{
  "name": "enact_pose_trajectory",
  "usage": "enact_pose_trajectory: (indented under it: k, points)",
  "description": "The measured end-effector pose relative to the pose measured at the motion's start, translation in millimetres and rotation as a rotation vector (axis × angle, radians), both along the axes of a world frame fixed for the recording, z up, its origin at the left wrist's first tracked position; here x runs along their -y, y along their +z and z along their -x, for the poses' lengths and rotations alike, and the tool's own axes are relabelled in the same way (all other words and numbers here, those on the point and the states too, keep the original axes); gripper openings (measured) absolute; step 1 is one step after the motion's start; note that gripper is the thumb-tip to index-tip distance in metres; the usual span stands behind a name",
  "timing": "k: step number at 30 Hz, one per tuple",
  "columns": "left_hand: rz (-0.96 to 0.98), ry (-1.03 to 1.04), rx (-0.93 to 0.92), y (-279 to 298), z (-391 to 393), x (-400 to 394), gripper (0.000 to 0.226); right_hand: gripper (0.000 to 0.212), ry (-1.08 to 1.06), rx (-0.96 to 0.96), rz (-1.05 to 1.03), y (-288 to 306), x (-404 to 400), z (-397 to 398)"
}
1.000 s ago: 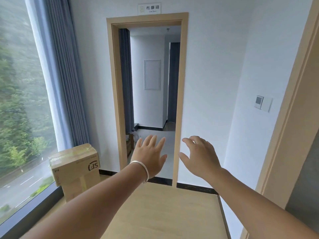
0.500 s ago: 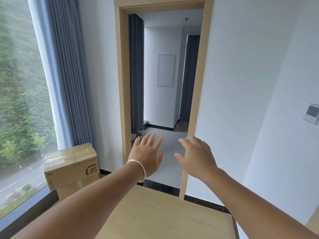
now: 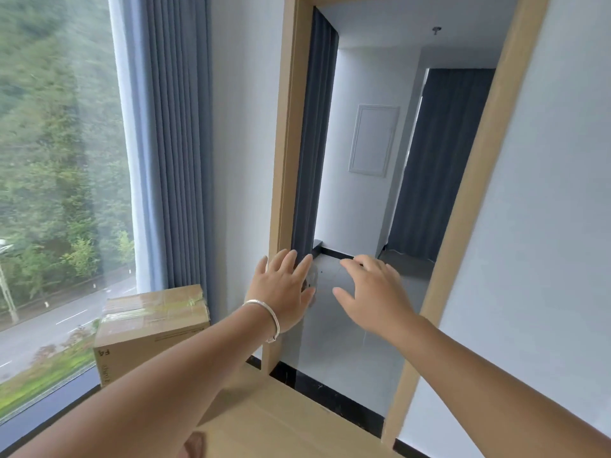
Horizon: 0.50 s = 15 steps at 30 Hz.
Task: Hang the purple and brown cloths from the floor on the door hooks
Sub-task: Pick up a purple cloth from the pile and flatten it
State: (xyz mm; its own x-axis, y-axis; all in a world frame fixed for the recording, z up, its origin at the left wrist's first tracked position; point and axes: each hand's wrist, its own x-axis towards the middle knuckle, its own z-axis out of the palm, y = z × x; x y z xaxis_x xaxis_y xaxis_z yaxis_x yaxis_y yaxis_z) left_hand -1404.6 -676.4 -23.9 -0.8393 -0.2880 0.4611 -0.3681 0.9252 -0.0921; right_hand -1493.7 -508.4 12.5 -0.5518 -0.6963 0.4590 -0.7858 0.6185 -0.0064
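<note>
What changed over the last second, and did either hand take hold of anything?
The person walked closer to the doorway, which now fills more of the view; the cardboard box looms nearer. The left hand and right hand stayed outstretched, open and empty. No cloths in view.

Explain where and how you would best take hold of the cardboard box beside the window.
Probably by two opposite side faces, low down, the left hand and right hand both being empty. Come from the room side: the window and curtain close off the far sides of the cardboard box, and its flat taped top shows no handle.
</note>
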Motion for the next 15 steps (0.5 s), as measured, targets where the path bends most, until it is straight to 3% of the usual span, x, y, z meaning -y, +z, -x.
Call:
enact_pose_trajectory:
  k: [15]
  points:
    - [-0.142,0.500,0.067,-56,-63,202,0.064,0.055,0.536,0.101,-0.099,-61,275,12]
